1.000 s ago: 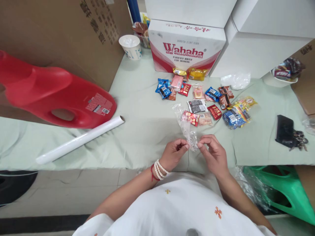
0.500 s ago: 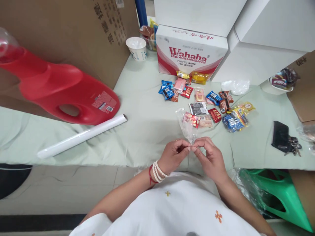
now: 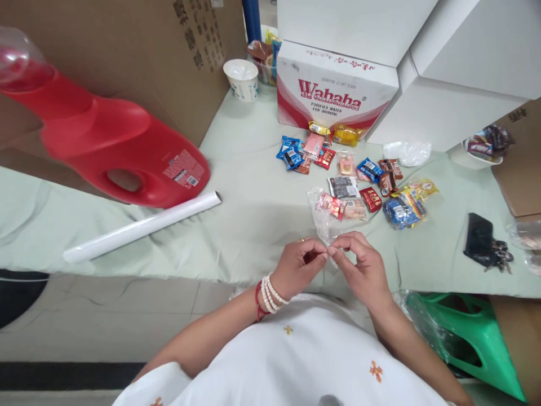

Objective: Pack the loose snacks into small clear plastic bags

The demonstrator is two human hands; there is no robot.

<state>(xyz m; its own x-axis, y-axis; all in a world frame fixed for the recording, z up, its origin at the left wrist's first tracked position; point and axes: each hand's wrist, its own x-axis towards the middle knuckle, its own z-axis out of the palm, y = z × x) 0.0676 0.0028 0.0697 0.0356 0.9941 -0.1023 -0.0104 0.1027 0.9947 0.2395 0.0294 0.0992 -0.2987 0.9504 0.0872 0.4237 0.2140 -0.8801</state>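
My left hand and my right hand meet fingertip to fingertip at the table's front edge. Both are closed in a pinch on the gathered neck of a clear plastic bag. The bag stretches away from my fingers over the table, and a red-and-pink snack packet shows at its far part; whether that packet is inside or under it I cannot tell. Just beyond lie a grey-and-white packet, a pale pink packet and a red packet. A filled bag of blue and yellow packets rests to the right.
A red jug and a white tube lie to the left. Behind the snacks stand a Wahaba-printed water carton and a paper cup. A black pouch with keys is at right, above a green stool.
The view has shifted slightly. Both hands keep their pinch on the bag's neck, with the fingers a little changed; a bit of plastic now shows below the fingertips.
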